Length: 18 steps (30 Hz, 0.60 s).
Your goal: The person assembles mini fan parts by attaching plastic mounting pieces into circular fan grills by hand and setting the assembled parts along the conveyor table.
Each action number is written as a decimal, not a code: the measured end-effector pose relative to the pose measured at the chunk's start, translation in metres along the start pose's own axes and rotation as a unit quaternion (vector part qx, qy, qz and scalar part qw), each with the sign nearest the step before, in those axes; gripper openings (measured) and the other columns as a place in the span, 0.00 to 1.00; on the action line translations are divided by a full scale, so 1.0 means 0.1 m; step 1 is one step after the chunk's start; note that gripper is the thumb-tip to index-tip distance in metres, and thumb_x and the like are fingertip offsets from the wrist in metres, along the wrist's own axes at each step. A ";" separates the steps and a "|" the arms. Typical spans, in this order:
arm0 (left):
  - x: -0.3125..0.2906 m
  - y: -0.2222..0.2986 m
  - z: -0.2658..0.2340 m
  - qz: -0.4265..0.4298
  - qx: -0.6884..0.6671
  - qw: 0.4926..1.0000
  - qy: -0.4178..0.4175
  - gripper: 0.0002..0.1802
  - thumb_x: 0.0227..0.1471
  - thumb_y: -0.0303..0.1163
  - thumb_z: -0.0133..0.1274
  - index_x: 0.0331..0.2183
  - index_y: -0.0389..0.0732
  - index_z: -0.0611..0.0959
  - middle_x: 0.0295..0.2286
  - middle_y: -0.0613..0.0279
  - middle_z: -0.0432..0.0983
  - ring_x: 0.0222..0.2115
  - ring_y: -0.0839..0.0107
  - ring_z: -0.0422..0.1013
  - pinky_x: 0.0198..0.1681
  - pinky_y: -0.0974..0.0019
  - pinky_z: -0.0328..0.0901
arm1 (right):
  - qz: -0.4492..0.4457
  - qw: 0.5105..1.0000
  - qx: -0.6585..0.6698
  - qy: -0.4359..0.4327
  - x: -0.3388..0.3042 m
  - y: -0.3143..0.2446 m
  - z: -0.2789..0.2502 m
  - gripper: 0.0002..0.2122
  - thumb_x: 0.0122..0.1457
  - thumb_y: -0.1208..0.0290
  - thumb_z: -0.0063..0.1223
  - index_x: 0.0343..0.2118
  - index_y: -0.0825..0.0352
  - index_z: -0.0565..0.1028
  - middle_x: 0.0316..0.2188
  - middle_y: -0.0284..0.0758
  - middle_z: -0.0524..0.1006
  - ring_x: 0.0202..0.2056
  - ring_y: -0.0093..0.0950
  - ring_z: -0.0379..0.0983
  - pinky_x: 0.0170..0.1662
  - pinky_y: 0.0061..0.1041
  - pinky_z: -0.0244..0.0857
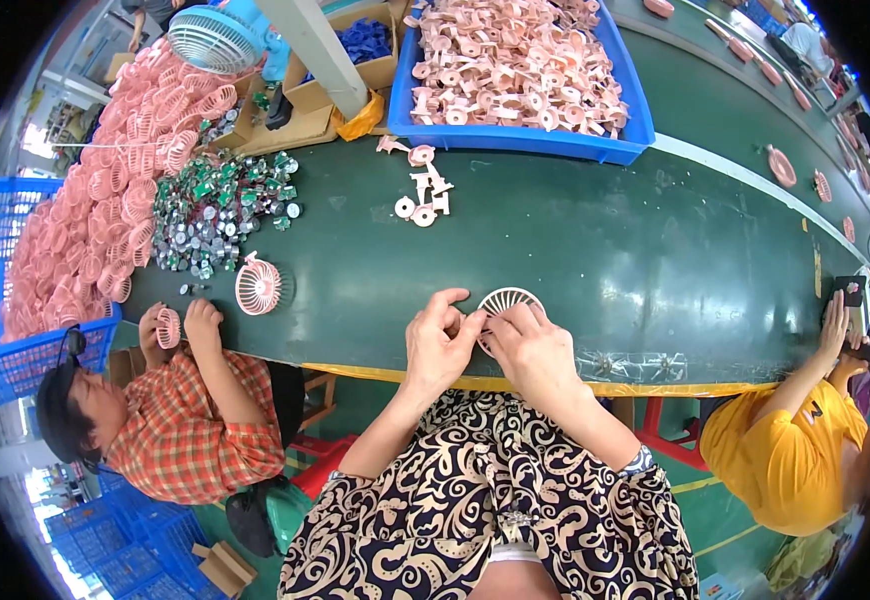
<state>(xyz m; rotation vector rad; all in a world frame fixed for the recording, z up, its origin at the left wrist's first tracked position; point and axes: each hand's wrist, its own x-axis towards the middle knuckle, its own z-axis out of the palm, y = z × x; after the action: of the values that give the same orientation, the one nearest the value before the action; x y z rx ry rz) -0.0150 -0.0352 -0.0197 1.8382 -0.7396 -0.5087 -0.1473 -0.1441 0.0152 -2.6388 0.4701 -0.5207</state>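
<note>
A pale round fan grille (508,297) with radial slots rests at the table's near edge, between my hands. My left hand (441,345) has thumb and fingers closed at its left rim. Over the near side lies my right hand (535,356), its fingers curled down onto the grille. Together they cover much of its lower half, and whatever is under my fingertips is hidden. Beyond my hands are several loose pale pink brackets (423,186) with round ends. Farther left on the table stands a pink fan housing (259,286).
A blue tray (525,143) of pink brackets stands at the far side. Leftward are heaped small motors with green boards (217,210) and pink grilles (95,225). A co-worker in a checked shirt (200,425) sits left, another in yellow (785,450) right. A metal post (317,55) rises beyond.
</note>
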 end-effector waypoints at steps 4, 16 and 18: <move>-0.01 0.07 0.01 0.016 0.022 1.000 0.002 0.17 0.56 0.29 0.63 0.45 0.32 0.80 0.16 0.65 0.71 0.18 0.78 0.66 0.25 0.68 0.64 | -0.023 1.000 0.012 -0.009 0.00 0.04 0.00 0.06 0.56 0.73 0.63 0.35 0.67 0.81 0.35 0.34 0.79 0.36 0.34 0.79 0.35 0.32 0.76; -0.04 0.05 0.02 0.048 0.083 0.995 -0.003 0.17 0.56 0.27 0.63 0.45 0.33 0.80 0.16 0.62 0.73 0.18 0.76 0.68 0.26 0.68 0.64 | -0.035 0.995 0.075 -0.053 -0.02 0.13 0.04 0.06 0.57 0.73 0.61 0.35 0.68 0.81 0.35 0.36 0.80 0.28 0.37 0.80 0.29 0.35 0.75; -0.03 0.09 0.02 0.052 0.085 0.995 -0.004 0.17 0.56 0.27 0.63 0.45 0.33 0.80 0.16 0.61 0.73 0.18 0.74 0.68 0.26 0.67 0.64 | -0.019 0.995 0.088 -0.048 -0.03 0.14 0.07 0.06 0.57 0.73 0.60 0.35 0.68 0.81 0.34 0.37 0.80 0.27 0.38 0.80 0.28 0.36 0.75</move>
<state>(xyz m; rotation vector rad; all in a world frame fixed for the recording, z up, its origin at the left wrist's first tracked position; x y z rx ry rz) -0.0210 -0.0368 -0.0123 1.9441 -0.9030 -0.3951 -0.1508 -0.1526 0.0024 -2.4936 0.3301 -0.4242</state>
